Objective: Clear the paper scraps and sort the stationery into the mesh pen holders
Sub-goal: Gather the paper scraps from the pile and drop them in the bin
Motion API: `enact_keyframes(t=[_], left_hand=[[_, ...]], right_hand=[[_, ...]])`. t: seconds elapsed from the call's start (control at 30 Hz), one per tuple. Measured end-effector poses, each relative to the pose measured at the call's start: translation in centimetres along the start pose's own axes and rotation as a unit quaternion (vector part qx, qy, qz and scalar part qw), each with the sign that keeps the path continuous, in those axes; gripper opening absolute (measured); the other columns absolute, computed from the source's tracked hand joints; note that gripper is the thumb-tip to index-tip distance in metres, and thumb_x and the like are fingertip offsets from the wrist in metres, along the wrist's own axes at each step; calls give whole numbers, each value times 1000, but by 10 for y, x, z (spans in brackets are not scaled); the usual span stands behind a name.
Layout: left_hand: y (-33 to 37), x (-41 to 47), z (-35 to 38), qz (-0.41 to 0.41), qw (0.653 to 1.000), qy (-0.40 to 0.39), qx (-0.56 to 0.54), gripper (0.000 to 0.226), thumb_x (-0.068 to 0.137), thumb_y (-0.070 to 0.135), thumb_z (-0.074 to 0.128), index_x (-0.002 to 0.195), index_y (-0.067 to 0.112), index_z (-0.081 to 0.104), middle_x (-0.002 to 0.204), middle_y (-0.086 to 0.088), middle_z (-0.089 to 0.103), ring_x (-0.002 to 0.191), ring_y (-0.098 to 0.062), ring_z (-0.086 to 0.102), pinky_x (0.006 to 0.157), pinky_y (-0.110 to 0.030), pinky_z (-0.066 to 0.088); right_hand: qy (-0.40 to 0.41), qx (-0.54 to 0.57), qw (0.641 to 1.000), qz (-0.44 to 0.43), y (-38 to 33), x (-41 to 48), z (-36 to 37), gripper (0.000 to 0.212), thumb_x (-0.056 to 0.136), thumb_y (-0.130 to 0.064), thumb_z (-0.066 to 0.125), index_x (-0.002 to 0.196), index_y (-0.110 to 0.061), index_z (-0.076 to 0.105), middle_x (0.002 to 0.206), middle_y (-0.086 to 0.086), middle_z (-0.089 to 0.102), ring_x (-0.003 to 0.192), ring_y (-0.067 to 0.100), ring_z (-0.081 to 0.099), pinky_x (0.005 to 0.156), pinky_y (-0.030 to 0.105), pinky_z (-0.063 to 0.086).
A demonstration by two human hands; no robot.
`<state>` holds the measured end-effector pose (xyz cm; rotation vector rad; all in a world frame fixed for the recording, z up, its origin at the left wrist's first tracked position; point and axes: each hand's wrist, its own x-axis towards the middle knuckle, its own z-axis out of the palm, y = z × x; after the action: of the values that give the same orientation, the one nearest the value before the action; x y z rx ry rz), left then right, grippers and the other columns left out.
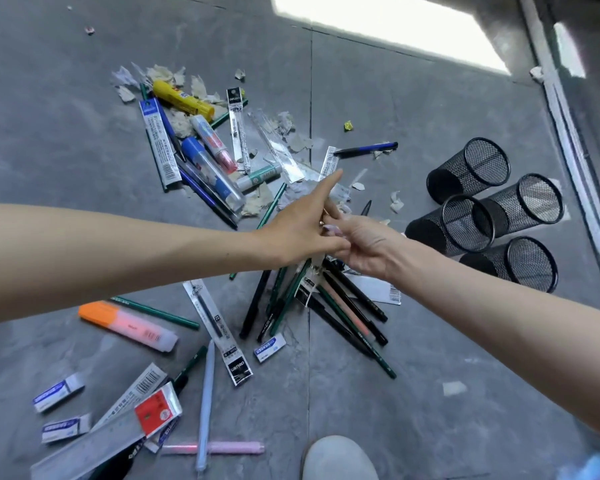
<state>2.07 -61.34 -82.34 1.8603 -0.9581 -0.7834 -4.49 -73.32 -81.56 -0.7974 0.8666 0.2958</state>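
My left hand (302,230) and my right hand (368,247) meet above the floor's middle. Together they grip the top of a bundle of pens and pencils (343,306) that fans out downward to the floor. My left index finger sticks out straight. Several black mesh pen holders (471,168) lie on their sides at the right, and nothing shows inside them. Torn paper scraps (163,76) are scattered at the upper left among a yellow glue stick (182,98), a blue tube (208,171) and packed refills (160,147). A blue pen (366,148) lies near more scraps (298,140).
On the grey tiled floor near me lie an orange highlighter (125,325), erasers (270,347), a packed refill (222,334), a pale blue pen (205,407), a pink pen (222,448) and a ruler (87,452). My shoe (338,459) is at the bottom edge. A window rail (568,133) runs along the right.
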Motion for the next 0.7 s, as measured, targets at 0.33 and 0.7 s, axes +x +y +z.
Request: enact_keyframes(t=[0.33, 0.7], left_hand=[[-62, -54, 1, 222, 864, -156, 424, 44, 85, 43, 61, 125, 28, 51, 114, -8, 47, 98, -22, 46, 82, -35, 45], [-103, -119, -43, 299, 784, -185, 511, 38, 98, 40, 38, 134, 33, 42, 125, -13, 43, 116, -30, 45, 105, -50, 27]], right_hand=[[118, -694, 698, -129, 26, -10, -28, 24, 82, -36, 70, 66, -18, 64, 62, -5, 57, 62, 13, 52, 56, 26, 36], [61, -779, 621, -52, 42, -15, -30, 30, 75, -38, 76, 77, -13, 60, 83, 5, 65, 80, 20, 58, 66, 31, 44]])
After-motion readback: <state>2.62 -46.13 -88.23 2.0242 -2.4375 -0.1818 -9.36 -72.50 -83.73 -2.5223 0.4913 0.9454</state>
